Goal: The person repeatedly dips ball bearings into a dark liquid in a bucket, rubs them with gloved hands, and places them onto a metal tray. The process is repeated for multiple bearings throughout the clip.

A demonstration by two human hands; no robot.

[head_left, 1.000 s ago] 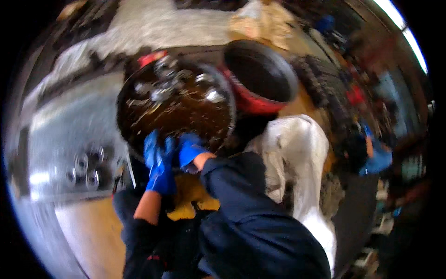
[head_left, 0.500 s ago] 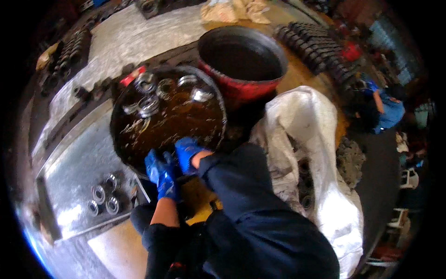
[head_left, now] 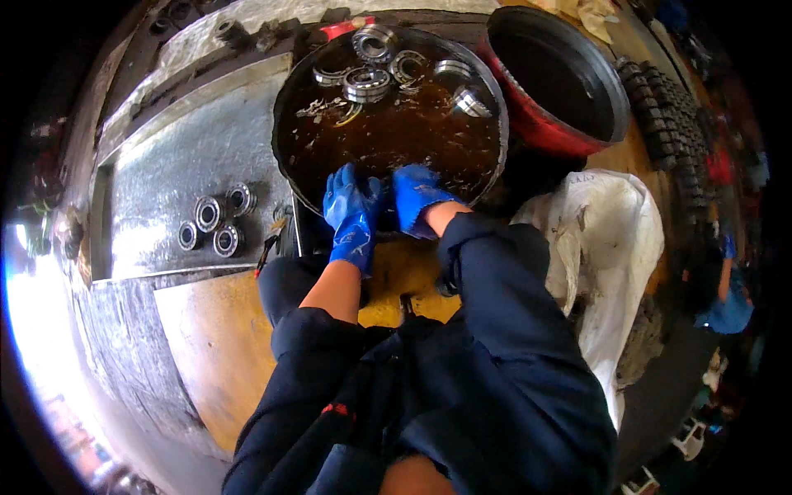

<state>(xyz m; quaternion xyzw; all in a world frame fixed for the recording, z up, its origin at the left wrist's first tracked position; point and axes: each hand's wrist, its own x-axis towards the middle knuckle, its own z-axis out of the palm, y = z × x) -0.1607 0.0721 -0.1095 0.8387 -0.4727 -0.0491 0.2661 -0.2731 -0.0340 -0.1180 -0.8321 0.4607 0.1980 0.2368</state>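
Note:
Both my hands wear blue rubber gloves and work close together at the near edge of a round tub (head_left: 279,136) of dark brown liquid. My left hand (head_left: 346,206) has its fingers forward and thumb apart, curved about something dark that I cannot make out. Beside it my right hand (head_left: 418,200) is closed, its fingers bent down and their tips hidden. Whatever lies between the gloves is in shadow. Toward the tub's far side are several shiny bearings, among them a roller bearing (head_left: 366,85) and a bearing ring (head_left: 375,44), some partly in the liquid.
On a metal tray (head_left: 148,190) to the left sit several bearings (head_left: 209,213), with a dark-handled tool (head_left: 271,245) at its edge. A red drum (head_left: 540,124) stands at the far right, a white sack (head_left: 619,231) nearer. A co-worker in blue (head_left: 726,305) is off right.
My view has shifted, so the tub and tray appear higher and farther right. Both gloves stay at the tub's near edge, close together; the left fingers look more drawn together.

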